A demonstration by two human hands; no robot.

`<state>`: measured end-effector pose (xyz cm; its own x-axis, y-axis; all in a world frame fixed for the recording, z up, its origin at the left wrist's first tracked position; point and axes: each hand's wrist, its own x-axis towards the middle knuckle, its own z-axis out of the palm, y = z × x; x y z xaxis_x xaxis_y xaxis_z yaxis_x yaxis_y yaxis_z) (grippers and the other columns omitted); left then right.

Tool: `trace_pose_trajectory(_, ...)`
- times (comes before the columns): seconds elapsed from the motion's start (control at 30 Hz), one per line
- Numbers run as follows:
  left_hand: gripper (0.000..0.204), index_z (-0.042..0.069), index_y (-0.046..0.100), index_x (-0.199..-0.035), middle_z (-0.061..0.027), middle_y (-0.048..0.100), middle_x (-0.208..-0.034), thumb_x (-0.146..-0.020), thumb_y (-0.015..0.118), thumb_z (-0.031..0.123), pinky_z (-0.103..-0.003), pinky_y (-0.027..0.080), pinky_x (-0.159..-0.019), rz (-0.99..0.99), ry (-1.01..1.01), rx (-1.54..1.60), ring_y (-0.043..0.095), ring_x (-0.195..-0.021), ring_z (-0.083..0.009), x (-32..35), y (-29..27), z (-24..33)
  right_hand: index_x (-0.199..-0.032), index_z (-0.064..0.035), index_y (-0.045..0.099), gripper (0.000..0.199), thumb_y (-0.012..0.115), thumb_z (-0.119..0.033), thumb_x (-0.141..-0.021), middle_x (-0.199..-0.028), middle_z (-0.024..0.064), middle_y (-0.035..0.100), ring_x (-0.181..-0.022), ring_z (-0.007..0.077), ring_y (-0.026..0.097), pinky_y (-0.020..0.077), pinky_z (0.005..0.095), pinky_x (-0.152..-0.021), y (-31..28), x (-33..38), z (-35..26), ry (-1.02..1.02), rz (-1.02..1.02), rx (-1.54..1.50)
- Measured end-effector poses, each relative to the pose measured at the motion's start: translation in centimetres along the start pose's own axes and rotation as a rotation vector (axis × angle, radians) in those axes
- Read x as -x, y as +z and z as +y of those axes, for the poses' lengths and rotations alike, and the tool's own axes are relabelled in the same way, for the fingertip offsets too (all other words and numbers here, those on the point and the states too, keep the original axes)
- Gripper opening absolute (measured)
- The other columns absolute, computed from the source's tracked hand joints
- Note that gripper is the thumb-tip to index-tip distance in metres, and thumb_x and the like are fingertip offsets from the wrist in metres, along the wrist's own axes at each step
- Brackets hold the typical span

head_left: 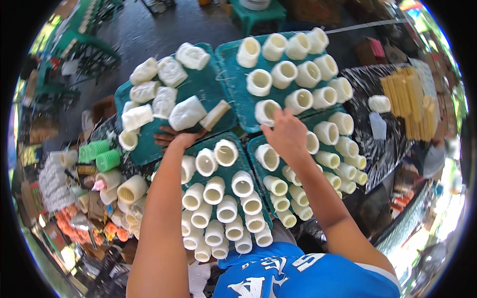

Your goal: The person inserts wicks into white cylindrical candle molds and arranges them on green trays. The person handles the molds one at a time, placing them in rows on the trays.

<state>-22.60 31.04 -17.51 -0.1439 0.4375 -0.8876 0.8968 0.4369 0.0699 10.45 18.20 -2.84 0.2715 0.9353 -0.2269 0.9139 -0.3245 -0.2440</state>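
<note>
Seen from above, four green plastic trays of cream-white wax pieces are laid out before the person. The left hand (175, 135) is extended forward and is largely hidden beneath a white block-shaped wax piece (187, 113) at the near edge of the green tray of irregular white wax blocks (208, 89); only its fingers are seen, and it cannot be told whether anything is gripped. The right hand (286, 133) is spread flat, fingers reaching to the rim of a cream hollow wax cylinder (267, 111) at the near corner of the far green tray of upright cylinders (233, 74); no closed grasp is shown. Between the forearms lies a near green tray of packed cylinders (247, 158), and beneath the right wrist a fourth green tray of cylinders (254, 145). Further right of the right hand, a stack of yellow sticks (405, 99) rests on black plastic sheeting (362, 84).

The step in hand is judged to be the reaching for and repositioning of pieces at the tray edges. A firm closing of the right fingers round the cylinder rim would be called for next, without neighbouring cylinders being toppled.
</note>
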Motion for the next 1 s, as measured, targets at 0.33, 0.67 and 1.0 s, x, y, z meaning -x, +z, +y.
trace_pose_trajectory(0.33, 0.167, 0.012, -0.003, -0.177, -0.0345, -0.015, -0.178, -0.060, 0.082, 0.096, -0.070, 0.008, -0.132, 0.021, -0.015, 0.059, -0.009, -0.164, -0.0584, 1.7, 0.1, 1.1, -0.109, -0.0034, 0.074, 0.040, 0.079, -0.041, -0.096, -0.115, 0.0145, 0.076, -0.111, 0.0368, 0.073, 0.0594, 0.0484, -0.092, -1.1, -5.3, -8.0, -0.398, 0.004, -0.298)
trace_pose_trajectory(0.67, 0.181, 0.012, -0.024, -0.172, -0.0374, -0.032, -0.173, -0.055, 0.084, 0.097, -0.068, 0.004, -0.133, 0.066, -0.124, 0.052, -0.023, -0.163, -0.0564, 0.4, 1.0, 2.2, -0.124, 0.0031, 0.077, 0.074, 0.080, -0.062, -0.090, -0.134, 0.0247, 0.069, -0.133, 0.0435, 0.064, 0.0527, 0.0518, -0.111, 12.0, -14.7, -16.8, -0.304, -0.376, -0.321)
trace_pose_trajectory(1.0, 0.183, -0.005, -0.035, -0.163, -0.0379, -0.027, -0.175, -0.064, 0.087, 0.089, -0.067, 0.000, -0.133, 0.162, -0.184, 0.109, -0.022, -0.164, -0.0549, 0.6, 1.6, 1.7, -0.107, -0.0038, 0.075, 0.024, 0.082, -0.018, -0.089, -0.129, 0.0186, 0.064, -0.118, 0.0389, 0.067, 0.0569, 0.0472, -0.098, -0.3, -7.3, -11.2, -0.678, -0.123, -0.408)
